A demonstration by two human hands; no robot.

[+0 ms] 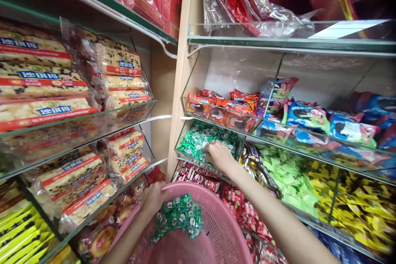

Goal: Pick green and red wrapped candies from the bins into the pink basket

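Observation:
My left hand (154,198) is closed over the near-left part of the rim of a pink plastic basket (227,218) with perforated sides. Inside the basket lies a heap of green-wrapped candies (179,216). My right hand (220,154) reaches into a clear shelf bin full of the same green-wrapped candies (198,140). Its fingers are curled down among them at the bin's front, and the fingertips are partly hidden.
Packaged puffed-grain bars (52,109) fill the left shelves. Above the green bin sit orange-red packets (229,105) and blue packets (306,115). Light-green candies (287,173) and yellow candies (365,198) lie to the right; red packets (198,175) sit below. Clear shelf fronts and a wooden post (179,62) bound the reach.

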